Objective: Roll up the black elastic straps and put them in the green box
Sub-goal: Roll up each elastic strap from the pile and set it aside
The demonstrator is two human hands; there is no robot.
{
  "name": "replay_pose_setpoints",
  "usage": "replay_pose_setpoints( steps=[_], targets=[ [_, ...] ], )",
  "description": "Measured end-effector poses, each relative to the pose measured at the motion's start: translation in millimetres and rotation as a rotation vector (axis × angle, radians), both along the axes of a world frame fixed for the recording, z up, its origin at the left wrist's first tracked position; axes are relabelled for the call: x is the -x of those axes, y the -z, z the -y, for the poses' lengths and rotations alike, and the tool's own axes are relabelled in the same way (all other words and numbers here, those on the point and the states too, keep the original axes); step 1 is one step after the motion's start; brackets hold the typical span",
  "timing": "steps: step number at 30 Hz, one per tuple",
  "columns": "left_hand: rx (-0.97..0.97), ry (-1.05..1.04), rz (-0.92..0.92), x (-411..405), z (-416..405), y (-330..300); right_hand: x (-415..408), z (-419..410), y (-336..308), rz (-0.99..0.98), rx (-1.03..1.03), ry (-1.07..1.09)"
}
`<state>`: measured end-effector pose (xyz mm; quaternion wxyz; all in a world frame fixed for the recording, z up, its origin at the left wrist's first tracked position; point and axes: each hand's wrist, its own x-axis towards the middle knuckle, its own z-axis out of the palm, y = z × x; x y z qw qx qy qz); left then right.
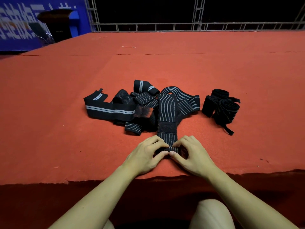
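both at the near edge of the red-covered counter [49, 113], thumbs almost meeting. left hand [146, 154] with fingers curled over the near end of a pinstriped black strap [166, 113], thumb tucked under the small roll [166, 149] formed there. right hand [189, 154] mirroring it, fingertips on top of the same roll, thumb beneath, pinching. from the roll, flat and straight away across the red felt, past a rough velcro patch [165, 127], up into the loose pile of black straps [132, 103] at mid-counter. in that pile: a broad band with two pale stripes [109, 110] lying to the left, a folded striped piece [142, 85] standing behind, narrow pinstriped lengths tangled between, one short end curled [132, 128] just left of the strap being rolled. well to the right, apart from the pile, two plain black rolled bundles [221, 104] touching each other, thin loose tails trailing toward the near side. beyond the counter's far edge, a metal truss railing [165, 26] against darkness. far left, a blue banner [16, 27] with white characters and a dark pedestal [56, 23] in front of it. bare forearms and knees at the bottom of the view.
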<state>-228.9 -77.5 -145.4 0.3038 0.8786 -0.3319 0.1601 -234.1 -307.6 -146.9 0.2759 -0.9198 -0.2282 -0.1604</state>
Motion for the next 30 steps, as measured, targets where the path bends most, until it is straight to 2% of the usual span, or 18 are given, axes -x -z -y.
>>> replay_pose_setpoints(
  steps=[10, 17, 23, 27, 30],
  targets=[
    [0.119, -0.018, -0.025, 4.2, -1.6, -6.1, -1.9, 0.5, -2.2, -0.074, -0.047, -0.058],
    [0.089, -0.029, 0.054, 4.9, -3.2, -4.7, -5.3, 1.0, -2.9, -0.16, -0.087, -0.076],
    [-0.005, -0.009, 0.068, 3.2, -3.0, -4.9, -8.9, -0.6, -0.9, -0.229, -0.187, 0.028],
    [-0.025, -0.036, 0.043, 1.7, -2.8, -3.1, -4.0, -1.8, -2.6, -0.188, -0.223, 0.071],
    [-0.031, -0.055, 0.03, 0.7, -2.2, -3.1, -0.4, 0.2, -4.8, -0.051, -0.198, 0.076]
  ],
)
